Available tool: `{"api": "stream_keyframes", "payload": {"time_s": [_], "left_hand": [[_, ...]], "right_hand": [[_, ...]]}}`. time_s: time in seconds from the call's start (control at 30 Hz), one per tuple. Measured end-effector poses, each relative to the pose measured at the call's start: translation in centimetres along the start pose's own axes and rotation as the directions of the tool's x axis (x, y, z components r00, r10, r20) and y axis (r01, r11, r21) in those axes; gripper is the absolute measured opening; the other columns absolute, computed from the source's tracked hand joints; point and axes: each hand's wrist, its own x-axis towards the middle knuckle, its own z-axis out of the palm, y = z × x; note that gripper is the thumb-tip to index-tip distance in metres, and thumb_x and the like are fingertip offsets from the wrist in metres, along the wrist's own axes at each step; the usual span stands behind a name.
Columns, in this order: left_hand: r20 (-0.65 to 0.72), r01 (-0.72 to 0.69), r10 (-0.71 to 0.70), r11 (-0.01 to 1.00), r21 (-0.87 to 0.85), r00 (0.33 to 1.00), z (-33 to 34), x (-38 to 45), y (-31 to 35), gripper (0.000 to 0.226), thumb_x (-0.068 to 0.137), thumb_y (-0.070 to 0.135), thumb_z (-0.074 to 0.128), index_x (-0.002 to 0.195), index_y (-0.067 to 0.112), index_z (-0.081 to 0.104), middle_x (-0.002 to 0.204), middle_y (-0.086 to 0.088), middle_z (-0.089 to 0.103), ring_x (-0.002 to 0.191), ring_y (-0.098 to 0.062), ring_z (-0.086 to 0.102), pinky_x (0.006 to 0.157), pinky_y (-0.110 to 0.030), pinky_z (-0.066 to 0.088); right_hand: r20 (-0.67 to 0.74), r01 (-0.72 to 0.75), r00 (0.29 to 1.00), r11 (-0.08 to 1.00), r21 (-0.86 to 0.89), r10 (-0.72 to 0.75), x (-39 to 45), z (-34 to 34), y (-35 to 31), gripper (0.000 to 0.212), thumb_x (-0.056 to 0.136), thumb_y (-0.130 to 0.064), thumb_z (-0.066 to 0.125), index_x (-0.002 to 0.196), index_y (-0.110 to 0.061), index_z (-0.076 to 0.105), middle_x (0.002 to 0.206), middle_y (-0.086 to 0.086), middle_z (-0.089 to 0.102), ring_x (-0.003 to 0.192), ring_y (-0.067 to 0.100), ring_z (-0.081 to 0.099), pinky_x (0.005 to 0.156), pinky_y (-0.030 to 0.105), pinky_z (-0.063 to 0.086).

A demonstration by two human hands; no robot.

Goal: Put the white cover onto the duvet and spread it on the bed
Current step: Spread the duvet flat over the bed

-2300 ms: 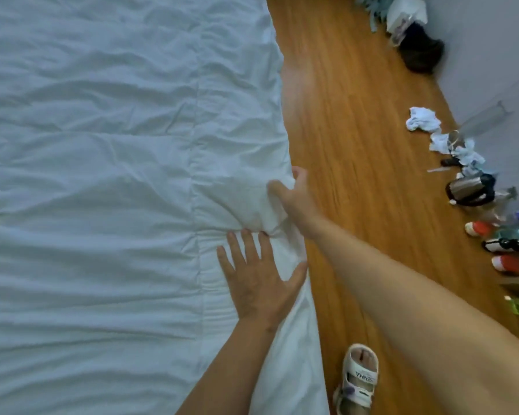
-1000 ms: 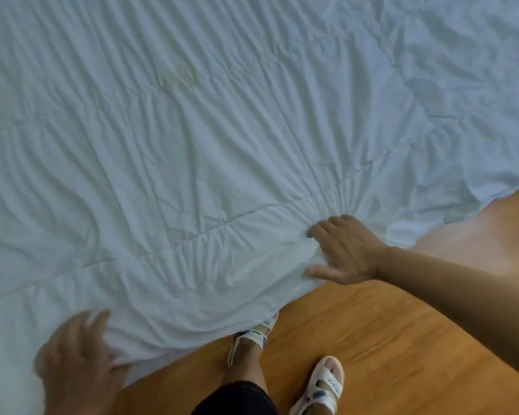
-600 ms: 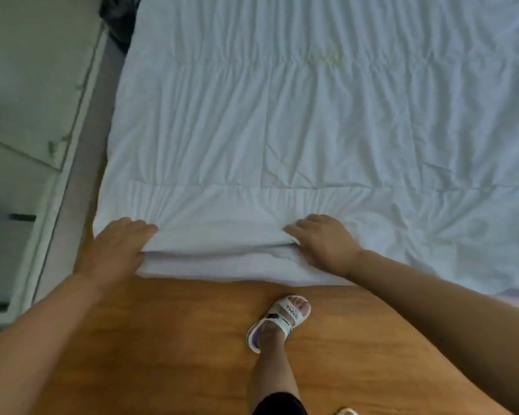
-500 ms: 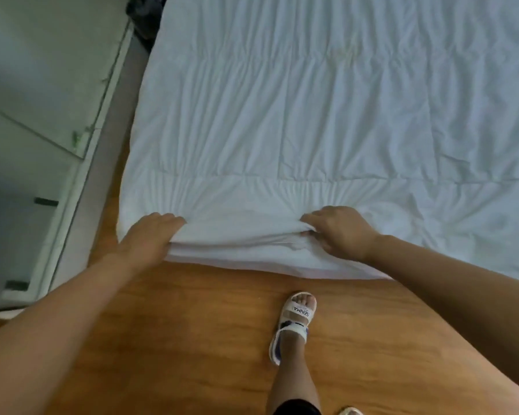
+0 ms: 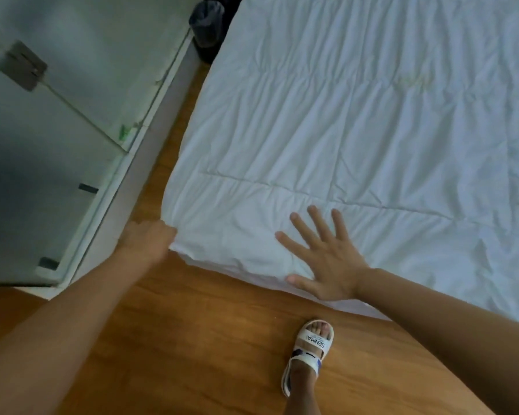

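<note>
With the covered duvet (image 5: 357, 139) spread over the bed, its near corner is gripped by the left hand (image 5: 150, 239) and should be drawn taut while the flat, splayed right hand (image 5: 327, 265) smooths outward.

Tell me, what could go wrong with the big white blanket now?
The left hand holds only the corner of the white duvet. A hard pull could drag it off to one side, since the right hand lies flat and grips nothing.

The near edge hangs close to the wooden floor, beside the sandalled foot. It might get stepped on or pick up dirt.
</note>
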Motion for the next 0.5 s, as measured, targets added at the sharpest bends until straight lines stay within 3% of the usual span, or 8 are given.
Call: {"api": "stream_keyframes", "payload": {"time_s": [0.07,0.1,0.13,0.17,0.23,0.3,0.37,0.5], "left_hand": [[0.239,0.058,-0.084,0.992,0.116,0.967,-4.9,0.1,4.2,0.033,0.092,0.034,0.053,0.122,0.021,0.056,0.126,-0.008,0.061,0.113,-0.030,0.059,0.097,-0.047,0.046],[0.224,-0.001,-0.031,0.990,0.144,0.974,-7.4,0.0,7.2,0.033,0.092,0.027,0.056,0.124,0.020,0.056,0.128,-0.007,0.060,0.115,-0.029,0.059,0.095,-0.048,0.046],[0.074,-0.083,0.075,0.990,0.118,0.994,-9.2,0.1,10.4,0.028,0.091,0.019,0.059,0.120,0.018,0.059,0.123,-0.007,0.062,0.109,-0.027,0.061,0.089,-0.045,0.048],[-0.231,-0.204,0.213,0.977,0.061,0.949,-11.0,0.1,14.0,0.023,0.088,0.011,0.063,0.111,0.015,0.063,0.116,-0.009,0.065,0.100,-0.029,0.064,0.081,-0.041,0.050],[-0.654,-0.469,0.334,0.882,-0.036,0.679,-14.2,0.9,21.8,0.030,0.081,0.008,0.070,0.111,0.008,0.068,0.123,-0.019,0.065,0.107,-0.039,0.065,0.082,-0.046,0.054],[-0.733,-0.703,0.427,0.704,-0.099,0.530,-17.4,1.5,30.7,0.043,0.091,0.022,0.065,0.132,0.009,0.062,0.148,-0.021,0.050,0.136,-0.043,0.048,0.104,-0.053,0.046],[-0.718,-0.816,0.530,0.571,-0.090,0.450,-20.8,0.5,39.5,0.049,0.095,0.026,0.060,0.142,0.014,0.054,0.158,-0.019,0.038,0.147,-0.045,0.031,0.116,-0.055,0.035],[-0.701,-0.889,0.641,0.457,0.022,0.312,-24.4,-1.1,53.9,0.058,0.097,0.028,0.051,0.153,0.017,0.041,0.165,-0.017,0.025,0.151,-0.047,0.018,0.120,-0.060,0.023]], "right_hand": [[-0.055,0.003,0.998,0.983,0.184,0.007,-0.2,-1.3,1.7,0.071,0.098,-0.076,0.011,0.161,-0.043,0.014,0.172,-0.001,-0.002,0.158,0.027,-0.012,0.123,0.061,-0.006],[-0.108,-0.013,0.993,0.963,0.270,0.043,-0.5,-2.0,3.1,0.063,0.102,-0.068,0.023,0.158,-0.040,0.030,0.171,-0.001,0.014,0.159,0.022,0.001,0.124,0.058,0.003],[-0.183,-0.045,0.978,0.955,0.292,0.102,-1.1,-2.2,5.0,0.054,0.103,-0.058,0.037,0.151,-0.035,0.044,0.166,0.000,0.031,0.157,0.020,0.017,0.122,0.056,0.015],[-0.257,-0.107,0.950,0.959,0.262,0.176,-2.1,-2.2,7.3,0.047,0.101,-0.047,0.049,0.144,-0.029,0.053,0.159,0.002,0.042,0.153,0.020,0.028,0.117,0.056,0.024],[-0.279,-0.318,0.883,0.918,0.238,0.378,-5.4,-2.2,12.5,0.047,0.100,-0.039,0.053,0.144,-0.024,0.053,0.157,0.006,0.043,0.152,0.024,0.029,0.114,0.057,0.027],[-0.246,-0.519,0.786,0.822,0.236,0.567,-10.3,-1.9,17.4,0.053,0.102,-0.046,0.045,0.152,-0.028,0.044,0.165,0.008,0.030,0.156,0.026,0.019,0.118,0.056,0.021],[-0.222,-0.689,0.651,0.688,0.229,0.726,-16.3,-1.5,22.2,0.053,0.104,-0.046,0.037,0.155,-0.034,0.036,0.169,0.007,0.019,0.157,0.027,0.009,0.121,0.056,0.015],[-0.025,-0.949,0.180,0.180,0.259,0.983,-30.6,0.8,30.8,0.060,0.103,-0.056,0.021,0.158,-0.050,0.001,0.171,-0.003,-0.011,0.156,0.031,-0.016,0.123,0.058,-0.007]]}}
